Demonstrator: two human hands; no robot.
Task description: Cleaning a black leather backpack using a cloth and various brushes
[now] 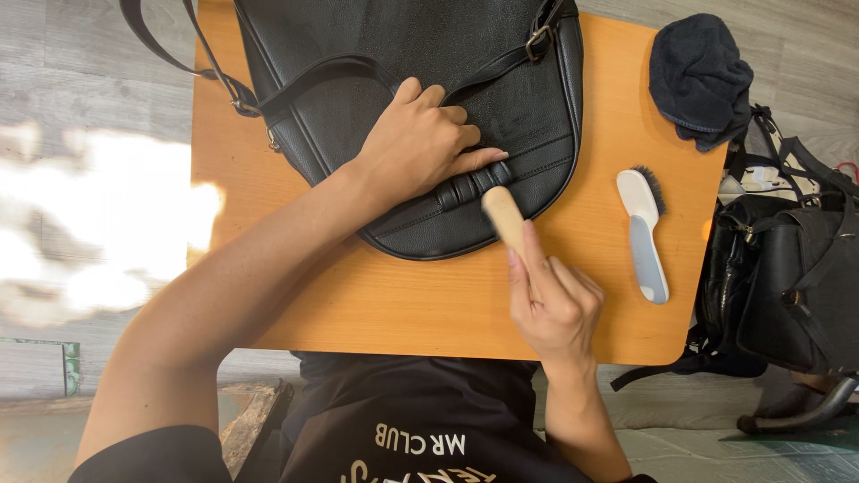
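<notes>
the left hand [419, 143] lies spread and pressed flat on the black grained-leather shoulder bag [420, 107], which rests on the orange wooden table [403, 304]. the right hand [555, 304] is clenched around a pale wooden-handled brush [503, 215], its tip at the bag's ribbed strap loop [470, 186]. pressing too hard could scuff the leather; a loose left hand could let the bag slide. a white and grey bristle brush [644, 233] and a dark cloth [702, 76] lie nearby.

The person wears a black short-sleeved shirt [420, 420] with pale, perhaps cream, lettering; both forearms are bare.
</notes>
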